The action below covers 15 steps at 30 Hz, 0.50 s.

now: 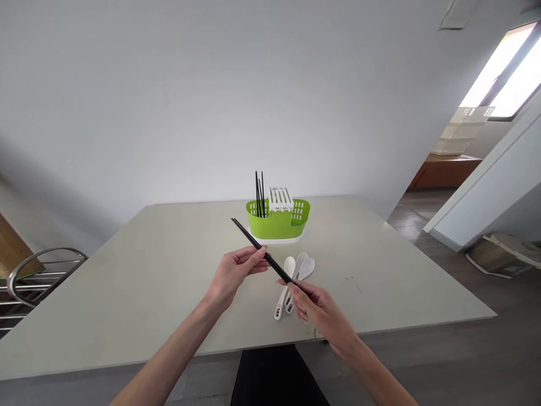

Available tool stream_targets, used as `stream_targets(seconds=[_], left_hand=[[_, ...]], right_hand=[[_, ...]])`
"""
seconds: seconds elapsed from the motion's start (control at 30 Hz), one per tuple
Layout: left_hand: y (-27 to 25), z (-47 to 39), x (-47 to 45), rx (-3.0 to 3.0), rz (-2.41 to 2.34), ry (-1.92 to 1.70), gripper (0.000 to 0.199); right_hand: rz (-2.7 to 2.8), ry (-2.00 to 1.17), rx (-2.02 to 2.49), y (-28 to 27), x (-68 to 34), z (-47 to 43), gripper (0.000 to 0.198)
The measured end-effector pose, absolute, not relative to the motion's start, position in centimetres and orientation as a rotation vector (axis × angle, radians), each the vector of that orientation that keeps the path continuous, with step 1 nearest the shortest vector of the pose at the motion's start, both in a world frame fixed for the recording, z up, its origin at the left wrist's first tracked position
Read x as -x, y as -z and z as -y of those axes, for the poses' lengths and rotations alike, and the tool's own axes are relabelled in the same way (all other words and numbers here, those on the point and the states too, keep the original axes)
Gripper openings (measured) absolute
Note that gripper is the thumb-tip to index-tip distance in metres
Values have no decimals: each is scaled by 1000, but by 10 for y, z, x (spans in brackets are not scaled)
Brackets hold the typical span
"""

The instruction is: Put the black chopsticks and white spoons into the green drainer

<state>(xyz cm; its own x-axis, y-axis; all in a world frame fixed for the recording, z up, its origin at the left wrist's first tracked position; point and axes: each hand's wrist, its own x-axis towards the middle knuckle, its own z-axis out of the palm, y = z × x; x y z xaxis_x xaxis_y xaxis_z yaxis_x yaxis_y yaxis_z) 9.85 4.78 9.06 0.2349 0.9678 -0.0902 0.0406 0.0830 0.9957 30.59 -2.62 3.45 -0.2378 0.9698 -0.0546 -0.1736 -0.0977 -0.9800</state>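
Note:
Black chopsticks (pixel 253 243) are held slanted above the pale table (pixel 147 276), tips pointing up and to the left. My left hand (pixel 234 273) pinches them near the middle. My right hand (pixel 319 313) grips their lower end. Behind them stands a green slotted cutlery holder (pixel 279 221) with a white insert (pixel 280 198) and more black chopsticks (pixel 260 194) upright in its left part. Three white spoons (pixel 296 270) lie on the table just beyond my right hand, bowls toward the holder.
A metal rack (pixel 29 282) stands at the left of the table. A dark chair back (pixel 274 378) sits under the near table edge. A white wall runs behind; a doorway and a bag (pixel 502 256) on the floor are at the right.

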Motion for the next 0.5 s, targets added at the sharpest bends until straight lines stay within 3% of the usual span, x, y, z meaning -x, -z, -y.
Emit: stream_targets(seconds=[0.5], left_hand=[[-87,-50,-96,-1185,-1018,-930,42]], right_hand=[[1115,-1561,1085,-37,-307,20,65]])
